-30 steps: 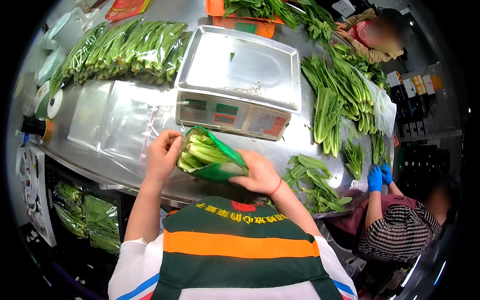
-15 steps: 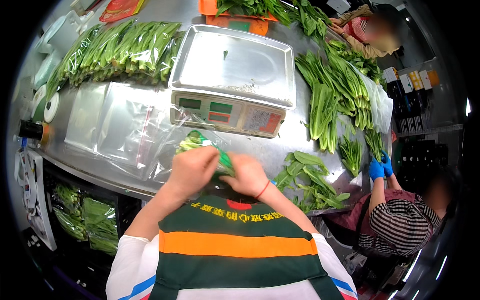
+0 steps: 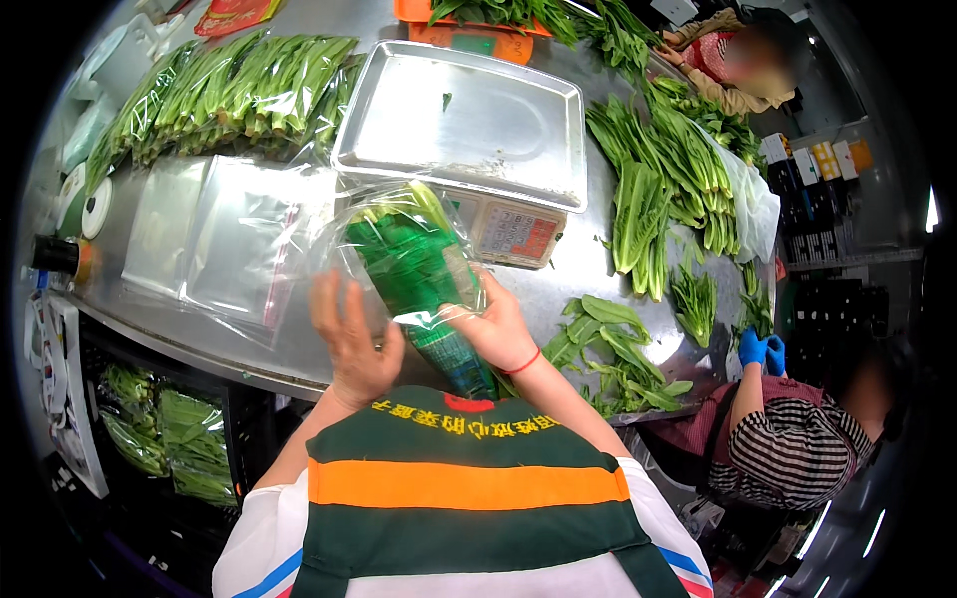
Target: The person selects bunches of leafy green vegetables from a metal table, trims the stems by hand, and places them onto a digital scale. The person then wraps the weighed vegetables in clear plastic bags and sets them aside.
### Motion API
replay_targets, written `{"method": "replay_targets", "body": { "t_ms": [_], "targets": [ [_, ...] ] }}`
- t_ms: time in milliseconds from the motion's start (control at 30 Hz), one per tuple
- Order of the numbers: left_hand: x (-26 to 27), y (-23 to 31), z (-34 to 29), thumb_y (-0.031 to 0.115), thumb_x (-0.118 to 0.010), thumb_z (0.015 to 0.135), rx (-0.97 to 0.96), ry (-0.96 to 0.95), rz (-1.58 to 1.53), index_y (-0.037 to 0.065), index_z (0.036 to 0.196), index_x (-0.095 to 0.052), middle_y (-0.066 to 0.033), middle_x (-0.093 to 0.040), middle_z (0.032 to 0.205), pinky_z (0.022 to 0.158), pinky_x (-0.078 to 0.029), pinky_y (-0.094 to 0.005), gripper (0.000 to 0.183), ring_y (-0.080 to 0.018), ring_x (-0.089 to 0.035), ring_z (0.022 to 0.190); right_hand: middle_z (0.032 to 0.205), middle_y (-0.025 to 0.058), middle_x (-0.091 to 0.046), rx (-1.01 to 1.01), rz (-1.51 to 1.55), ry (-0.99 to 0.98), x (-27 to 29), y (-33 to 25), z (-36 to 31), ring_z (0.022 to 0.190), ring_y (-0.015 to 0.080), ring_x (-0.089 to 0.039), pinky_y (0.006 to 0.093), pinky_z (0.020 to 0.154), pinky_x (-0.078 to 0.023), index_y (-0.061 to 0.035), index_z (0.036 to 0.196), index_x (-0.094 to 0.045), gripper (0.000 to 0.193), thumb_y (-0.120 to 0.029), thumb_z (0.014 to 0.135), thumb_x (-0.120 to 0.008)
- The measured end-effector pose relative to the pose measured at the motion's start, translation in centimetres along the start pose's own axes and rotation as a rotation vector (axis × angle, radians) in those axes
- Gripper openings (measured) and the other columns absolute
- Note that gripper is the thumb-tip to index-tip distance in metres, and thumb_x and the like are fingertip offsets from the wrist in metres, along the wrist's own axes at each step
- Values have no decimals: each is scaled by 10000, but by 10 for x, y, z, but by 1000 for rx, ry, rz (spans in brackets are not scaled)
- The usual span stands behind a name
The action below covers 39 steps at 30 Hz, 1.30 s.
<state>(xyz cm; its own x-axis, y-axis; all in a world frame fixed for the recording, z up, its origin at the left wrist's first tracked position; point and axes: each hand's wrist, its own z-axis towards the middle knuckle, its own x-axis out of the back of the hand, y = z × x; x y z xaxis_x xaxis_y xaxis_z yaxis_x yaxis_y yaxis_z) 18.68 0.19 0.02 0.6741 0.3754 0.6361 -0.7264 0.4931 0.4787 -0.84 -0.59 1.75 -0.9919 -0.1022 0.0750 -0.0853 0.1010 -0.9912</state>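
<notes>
A bunch of leafy greens in a transparent plastic bag (image 3: 414, 264) is tilted in front of me, its pale stalk ends pointing away. Around the bunch shows something bright green and sheet-like, darker and patterned toward my apron; I cannot tell if it is a wrap or printing on the bag. My right hand (image 3: 495, 324) grips the bag's right side, thumb on top. Fingers spread, my left hand (image 3: 351, 344) is just left of the bag, slightly blurred. Beyond the bag stands a weighing scale (image 3: 516, 234) with a metal tray (image 3: 459, 120); the bag hides its displays.
Flat plastic bags (image 3: 234, 249) lie left on the metal table (image 3: 189, 334), below bagged greens (image 3: 239, 95). Loose leaves (image 3: 618, 349) and bunches of greens (image 3: 668, 189) lie right. A co-worker's blue-gloved hands (image 3: 760, 349) hold greens at the right; another person (image 3: 733, 65) stands at the far right.
The bagged bunch has come up into fuller view, over the scale's front. My left hand has let go and opened to the left; my right hand has stayed on the bag.
</notes>
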Motion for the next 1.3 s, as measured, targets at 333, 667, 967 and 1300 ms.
{"method": "replay_targets", "body": {
  "t_ms": [333,667,967,1300],
  "targets": [
    [-26,-1,-38,205,-554,859,299,-1105,-325,61,1022,-616,-215,-628,886,801,-471,-405,225,-341,-614,888,1151,168,-563,547,-780,134,-7,7,-1,1005,268,-579,359,855,-469,7,1290,-429,609,-137,759,-690],
    [-70,-3,-55,265,-539,879,68,-1165,-804,77,988,-617,-192,-633,926,787,-473,-422,231,-343,-610,868,1017,146,-561,561,-1032,-88,-6,-6,4,881,321,-566,405,729,-489,-166,1298,-469,550,-125,773,-629],
    [-86,11,-54,261,-519,896,7,-1221,-867,79,1024,-610,-184,-631,952,801,-468,-412,240,-334,-605,887,1036,133,-545,518,-1066,-199,-11,-19,6,865,333,-564,398,676,-496,-190,1245,-519,446,-122,806,-552],
    [-103,28,-50,256,-496,915,-68,-1280,-912,83,1063,-603,-175,-630,980,817,-463,-401,252,-323,-599,909,1095,188,-527,507,-1184,-321,-15,-18,14,930,335,-560,378,748,-496,-181,1277,-486,441,-140,840,-524]
  ]
}}
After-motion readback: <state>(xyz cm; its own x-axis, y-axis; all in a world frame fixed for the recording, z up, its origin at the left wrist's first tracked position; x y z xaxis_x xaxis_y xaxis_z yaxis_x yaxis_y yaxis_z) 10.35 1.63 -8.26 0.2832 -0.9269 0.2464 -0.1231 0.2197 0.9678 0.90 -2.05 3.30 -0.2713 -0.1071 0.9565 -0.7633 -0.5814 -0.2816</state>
